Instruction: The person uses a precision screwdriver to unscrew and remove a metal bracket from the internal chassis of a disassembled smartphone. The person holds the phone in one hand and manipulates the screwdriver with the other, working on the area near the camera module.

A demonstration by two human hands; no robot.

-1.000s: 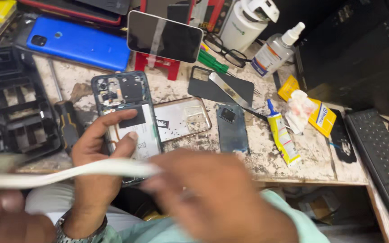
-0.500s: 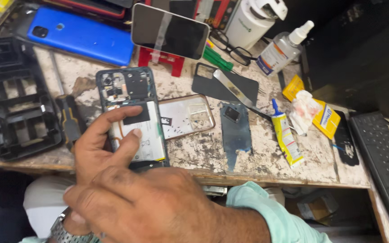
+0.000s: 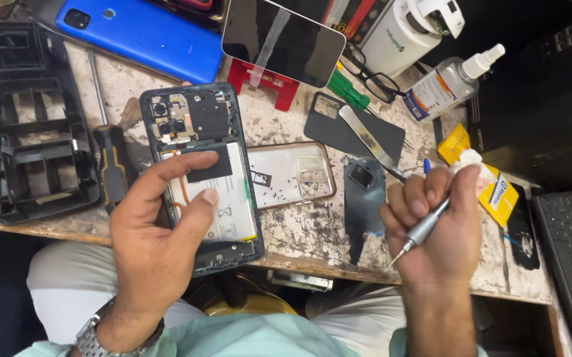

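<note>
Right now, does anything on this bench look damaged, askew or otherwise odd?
The phone under the left hand lies opened, back cover off, its battery and circuit board bare. The propped phone has a tape strip stuck across its dark screen. The worktop is badly worn and speckled.

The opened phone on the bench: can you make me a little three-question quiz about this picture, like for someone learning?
1. True or false: the left hand rests on the opened phone.
2. What does the right hand hold? A) green screwdriver B) small metal screwdriver C) spray bottle
3. What colour is the phone back cover lying at the top left of the bench?

Key:
1. True; its fingers lie on the battery.
2. B, the small metal screwdriver, tip pointing down-left.
3. Blue, the blue cover.
</note>
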